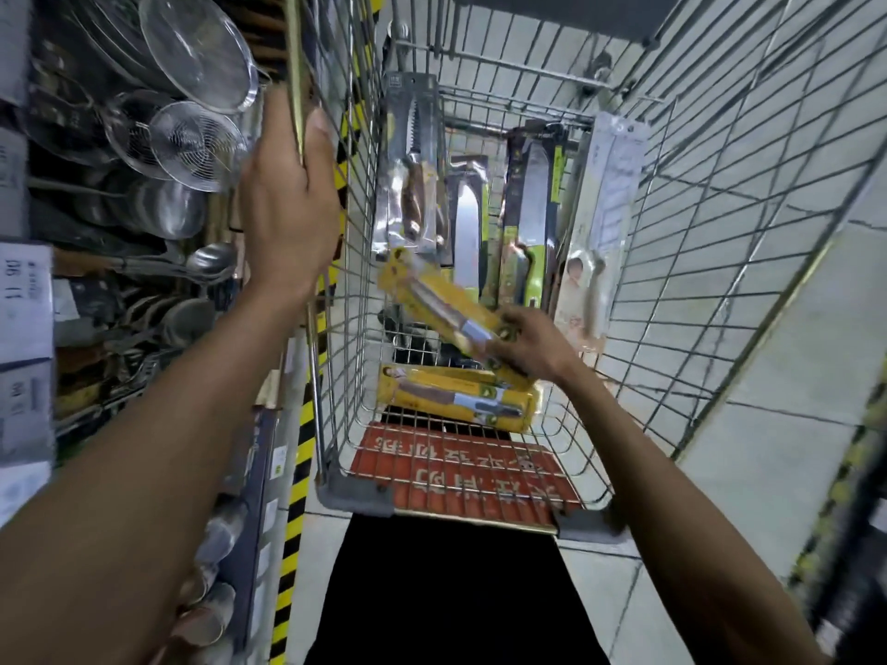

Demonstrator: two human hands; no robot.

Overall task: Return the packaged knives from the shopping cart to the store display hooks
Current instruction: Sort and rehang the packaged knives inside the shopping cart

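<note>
Bare forearms reach forward from the lower corners. Left hand [288, 194], raised beside the shelving, curls fingers and thumb round a thin, flat, brass-coloured strip [296, 79] seen edge-on; whether this is a pack cannot be told. Right hand [533, 345], inside the wire cart [720, 242], clamps its fingers on one end of a glossy yellow pack [432, 295], which is tilted and held above the basket floor, a knife showing on its face. A second yellow pack [456, 400] lies flat on the grid below it. Four tall packs stand against the far end: a clear pack [415, 170] with a serrated blade, a green pack [468, 223], a dark pack [533, 208] and a white pack [600, 208]. A red lettered plate [461, 472] lies behind the near grid. Round mesh strainers [197, 141] and steel spoons [211, 261] hang at left, edged by yellow-black tape [302, 424].
</note>
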